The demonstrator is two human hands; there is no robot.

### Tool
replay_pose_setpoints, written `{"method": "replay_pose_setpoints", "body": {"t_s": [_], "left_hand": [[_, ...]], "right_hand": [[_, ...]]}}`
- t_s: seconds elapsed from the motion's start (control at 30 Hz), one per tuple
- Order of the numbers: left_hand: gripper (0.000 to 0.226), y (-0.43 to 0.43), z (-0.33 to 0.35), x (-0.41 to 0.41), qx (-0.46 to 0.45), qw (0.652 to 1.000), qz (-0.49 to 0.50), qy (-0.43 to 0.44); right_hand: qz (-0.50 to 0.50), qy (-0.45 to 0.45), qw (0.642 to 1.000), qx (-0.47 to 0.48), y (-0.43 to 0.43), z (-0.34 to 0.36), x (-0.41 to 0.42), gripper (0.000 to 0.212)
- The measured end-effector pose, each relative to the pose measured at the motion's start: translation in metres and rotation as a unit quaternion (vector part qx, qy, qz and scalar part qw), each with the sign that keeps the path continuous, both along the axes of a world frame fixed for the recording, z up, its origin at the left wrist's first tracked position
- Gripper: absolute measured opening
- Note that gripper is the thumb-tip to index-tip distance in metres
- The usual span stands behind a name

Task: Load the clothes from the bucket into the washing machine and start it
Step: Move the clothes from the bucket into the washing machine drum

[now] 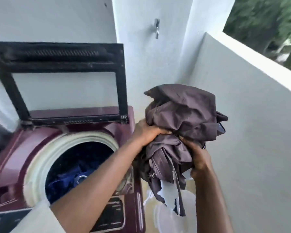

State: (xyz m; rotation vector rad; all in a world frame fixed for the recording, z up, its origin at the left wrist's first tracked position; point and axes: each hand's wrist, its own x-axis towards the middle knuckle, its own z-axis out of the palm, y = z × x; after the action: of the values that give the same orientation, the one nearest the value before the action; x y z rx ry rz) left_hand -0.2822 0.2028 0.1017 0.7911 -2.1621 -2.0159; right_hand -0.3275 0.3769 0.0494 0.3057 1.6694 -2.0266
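Both arms reach forward. The left hand [147, 132] and right hand [197, 157] have their fingers [165, 132] closed into a bundle of grey-brown clothes [183, 125], held up beside the maroon washing machine [23, 148], bunched upright with ends hanging down. Its lid [64, 64] stands open; blue fabric [71, 169] lies in the drum. White walls [242, 115] enclose the corner. Below, blurred, is probably the white bucket [188, 199].

Drum mouth [77, 165] clear, lid [60, 81] upright
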Motion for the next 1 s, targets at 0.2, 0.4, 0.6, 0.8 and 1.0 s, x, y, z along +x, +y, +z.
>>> {"method": "replay_pose_setpoints", "body": {"t_s": [0.2, 0.4, 0.6, 0.8, 1.0], "left_hand": [[0.084, -0.121, 0.048, 0.079, -0.042, 0.991, 0.116, 0.042], [0.074, -0.207, 0.013, 0.162, -0.041, 0.980, 0.188, 0.041], [0.065, -0.247, -0.037, 0.204, -0.054, 0.977, 0.202, 0.051], [0.117, -0.262, -0.073, 0.217, -0.088, 0.990, 0.109, -0.024], [0.129, -0.263, -0.099, 0.217, -0.268, 0.912, -0.005, -0.310]], "right_hand": [[0.144, 0.083, 0.985, -0.036, -0.139, 0.041, 0.037, 0.080], [0.207, 0.066, 0.975, -0.040, -0.242, 0.013, 0.088, 0.075], [0.226, 0.045, 0.973, 0.004, -0.281, -0.029, 0.123, 0.048], [0.309, 0.107, 0.927, 0.185, -0.282, -0.043, 0.118, 0.068], [0.418, 0.136, 0.780, 0.447, -0.269, -0.067, 0.108, 0.066]]}}
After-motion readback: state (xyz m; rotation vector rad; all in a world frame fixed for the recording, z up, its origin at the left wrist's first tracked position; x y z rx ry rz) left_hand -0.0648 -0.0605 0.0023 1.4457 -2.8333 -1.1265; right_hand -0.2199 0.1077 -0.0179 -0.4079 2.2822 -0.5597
